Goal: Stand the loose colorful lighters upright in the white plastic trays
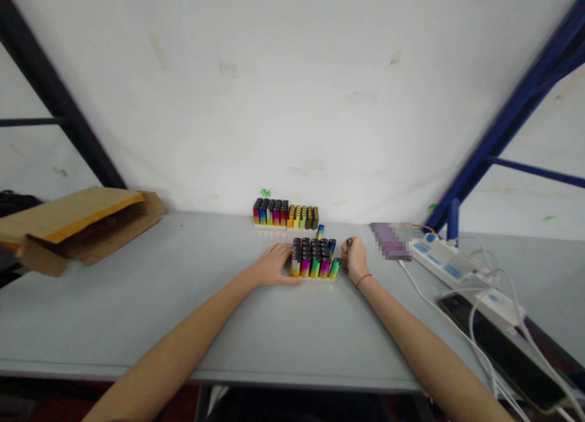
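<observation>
A white tray point(315, 279) filled with rows of colourful lighters point(315, 265) stands in the middle of the table. My left hand point(276, 266) grips its left side, thumb along the front edge and fingers at the side. A few lighters on the tray's right side lean outward. Just right of the tray, my right hand point(356, 260) is closed in a fist around a lighter point(350, 242); only its dark top shows. A blue lighter point(320, 231) stands behind the tray.
Against the wall are more dark-topped lighters point(271, 212) and yellow-topped lighters point(302, 216). An open cardboard box point(91, 221) lies at left. On the right are a white power strip point(466, 282), cables, a black phone point(503, 349) and a blurred purple item point(392, 242).
</observation>
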The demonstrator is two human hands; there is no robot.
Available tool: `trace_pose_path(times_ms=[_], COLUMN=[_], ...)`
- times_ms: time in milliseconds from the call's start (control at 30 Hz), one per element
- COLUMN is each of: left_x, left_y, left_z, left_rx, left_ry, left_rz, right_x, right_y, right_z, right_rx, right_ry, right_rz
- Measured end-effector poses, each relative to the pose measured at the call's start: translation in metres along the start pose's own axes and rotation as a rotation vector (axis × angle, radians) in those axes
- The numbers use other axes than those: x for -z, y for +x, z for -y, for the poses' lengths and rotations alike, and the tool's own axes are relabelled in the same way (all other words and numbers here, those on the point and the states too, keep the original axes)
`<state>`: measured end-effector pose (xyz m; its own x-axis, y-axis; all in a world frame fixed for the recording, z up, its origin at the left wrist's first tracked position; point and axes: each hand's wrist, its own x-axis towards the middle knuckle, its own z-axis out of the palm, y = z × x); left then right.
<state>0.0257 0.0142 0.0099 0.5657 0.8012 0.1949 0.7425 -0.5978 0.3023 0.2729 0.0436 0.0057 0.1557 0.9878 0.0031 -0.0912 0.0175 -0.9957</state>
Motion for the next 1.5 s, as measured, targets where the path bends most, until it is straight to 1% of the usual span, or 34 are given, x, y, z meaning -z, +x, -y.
trace_pose_path(times_ms=[67,167,300,400,567,700,933,1167,1367,1500], left_x=[0.000,0.000,-0.001,0.000,0.007,0.010,0.005,0.004,0.005,0.004], left_y=[0.000,0.000,0.000,0.001,-0.001,-0.004,-0.004,-0.003,-0.004,-0.003], left_z=[-0.001,-0.001,0.003,0.011,0.029,0.038,0.038,0.038,0.038,0.040], left_rx=[0.006,0.012,-0.007,-0.018,0.042,0.074,0.085,0.079,0.081,0.075], left_ry=[0.003,0.001,-0.028,-0.033,0.007,0.000,0.002,0.019,0.038,0.022], left_rz=[0.003,0.005,-0.026,-0.045,-0.022,-0.008,-0.019,-0.012,-0.001,-0.015], right_x=[-0.002,-0.003,-0.003,-0.002,-0.003,-0.002,-0.002,-0.002,-0.001,-0.001], right_y=[-0.001,-0.003,-0.002,-0.002,0.000,0.000,-0.001,0.000,0.001,0.002], right_z=[0.003,0.007,0.006,0.004,0.006,0.007,0.008,0.010,0.008,0.004], right_rx=[-0.081,-0.142,-0.123,-0.108,-0.135,-0.130,-0.131,-0.197,-0.132,-0.097], right_ry=[0.038,0.064,0.051,0.053,0.069,0.128,0.135,0.124,0.132,0.111], right_rz=[-0.055,-0.068,-0.047,-0.034,-0.057,-0.078,-0.075,-0.049,-0.085,-0.084])
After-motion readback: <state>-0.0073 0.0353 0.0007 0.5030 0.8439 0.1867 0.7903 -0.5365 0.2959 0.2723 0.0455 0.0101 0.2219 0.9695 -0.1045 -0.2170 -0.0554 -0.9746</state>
